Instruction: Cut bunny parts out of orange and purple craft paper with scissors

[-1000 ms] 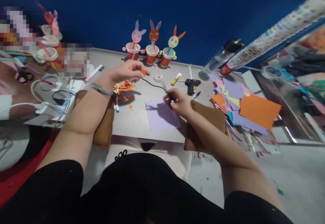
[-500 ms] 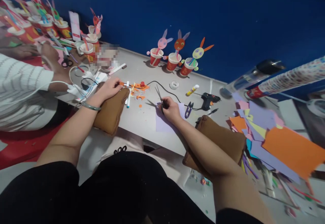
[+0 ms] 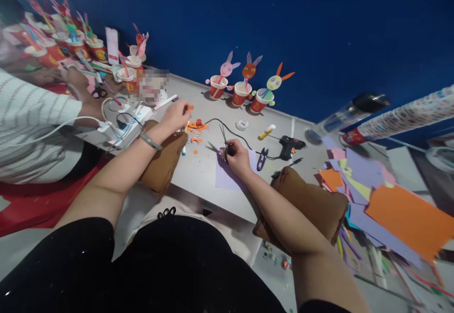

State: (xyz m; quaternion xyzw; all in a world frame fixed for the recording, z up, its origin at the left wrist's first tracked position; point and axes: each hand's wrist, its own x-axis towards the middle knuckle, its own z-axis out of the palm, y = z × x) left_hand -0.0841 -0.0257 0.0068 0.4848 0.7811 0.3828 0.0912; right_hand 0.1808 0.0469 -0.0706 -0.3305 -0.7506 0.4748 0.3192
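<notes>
My left hand (image 3: pixel 177 115) is raised over the table with its fingers closed on a small orange paper piece (image 3: pixel 190 108). Orange paper scraps (image 3: pixel 197 126) lie just to its right. My right hand (image 3: pixel 237 156) grips a pair of scissors (image 3: pixel 223 135); their blades stand apart, pointing up and to the left. Beneath that hand is a sheet of purple paper (image 3: pixel 224 177), flat on the table. Purple-handled thread snips (image 3: pixel 262 159) lie right of this hand. Brown cushions (image 3: pixel 159 164) at the table edge sit under my forearms.
Three rabbit-figure cups (image 3: pixel 241 93) stand along the wall. A glue stick (image 3: pixel 266 132), tape roll (image 3: pixel 242 124) and corded glue gun (image 3: pixel 289 146) lie nearby. Coloured paper (image 3: pixel 407 213) is piled right. On the left are a power strip (image 3: pixel 131 124) and another person's striped sleeve (image 3: pixel 39 100).
My left hand has moved up and to the right, lifting from the scraps with a small orange piece. My right hand stays near its place with the scissors. The view has shifted slightly.
</notes>
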